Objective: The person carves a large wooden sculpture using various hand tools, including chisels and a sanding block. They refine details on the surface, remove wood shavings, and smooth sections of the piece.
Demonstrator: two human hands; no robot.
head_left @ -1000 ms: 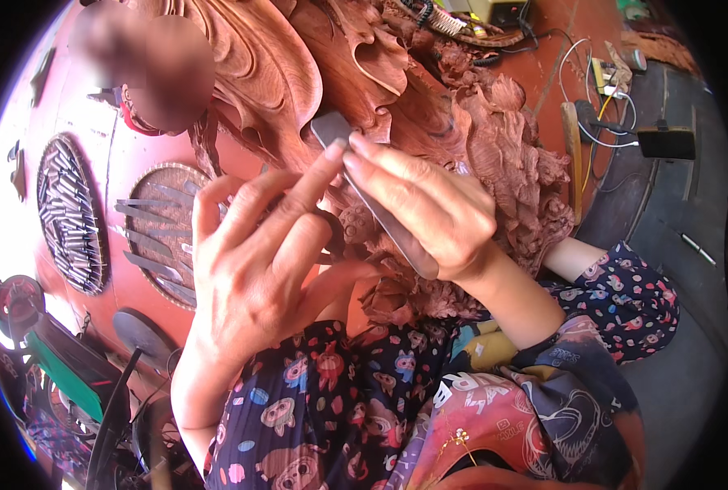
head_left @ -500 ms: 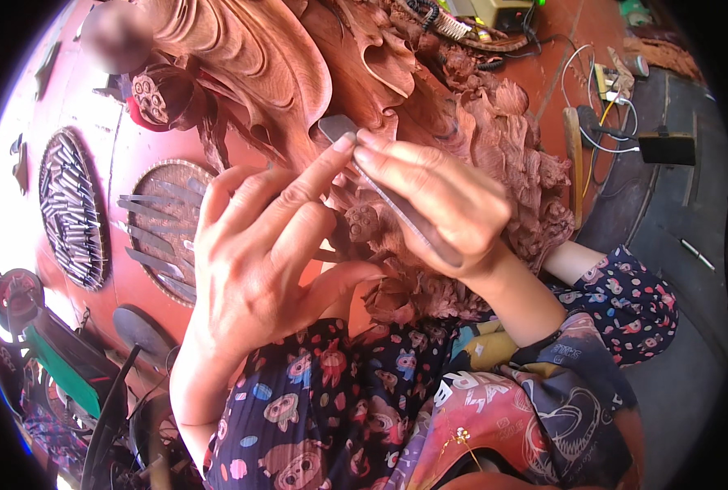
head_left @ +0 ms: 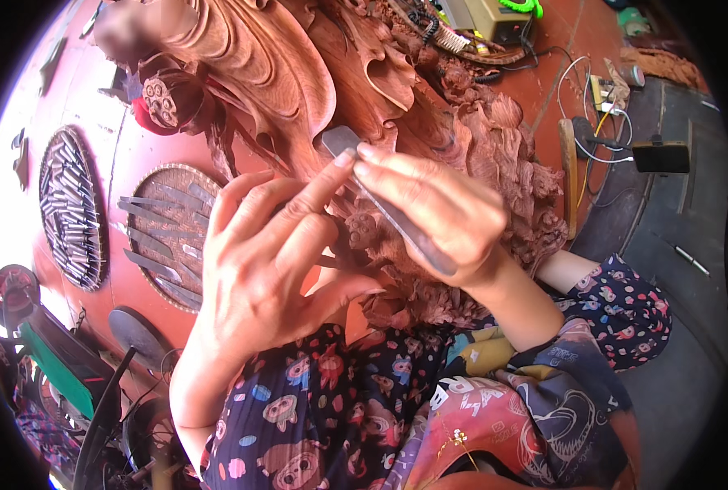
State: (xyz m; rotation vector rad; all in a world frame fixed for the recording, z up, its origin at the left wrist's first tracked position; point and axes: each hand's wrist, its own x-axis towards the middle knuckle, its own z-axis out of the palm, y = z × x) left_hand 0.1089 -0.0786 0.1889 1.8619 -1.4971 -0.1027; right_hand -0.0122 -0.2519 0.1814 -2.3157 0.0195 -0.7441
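In my right hand (head_left: 441, 208) is a long flat grey metal blade (head_left: 400, 219), pinched near its wide rounded end and slanting back under the palm. My left hand (head_left: 270, 245) is open, its fingers spread and thumb stretched out. Its index fingertip rests on the blade beside my right fingertips. Just beyond the hands rises a large reddish-brown wood carving (head_left: 286, 77) with flowing folds and a rough, knobbly side. The blade's wide end lies over the carving's folds; whether it touches the wood I cannot tell.
On the tiled floor at left are a round woven tray (head_left: 164, 170) of flat metal blades and an oval basket (head_left: 71, 208) packed with metal tools. A phone (head_left: 660, 158) with cables and a pen (head_left: 692, 260) lie at right. A pedal machine (head_left: 62, 367) stands lower left.
Both hands and the blade sit slightly lower in the picture, in nearly the same pose. The blade's wide end has turned a little. The whole view has shifted slightly.
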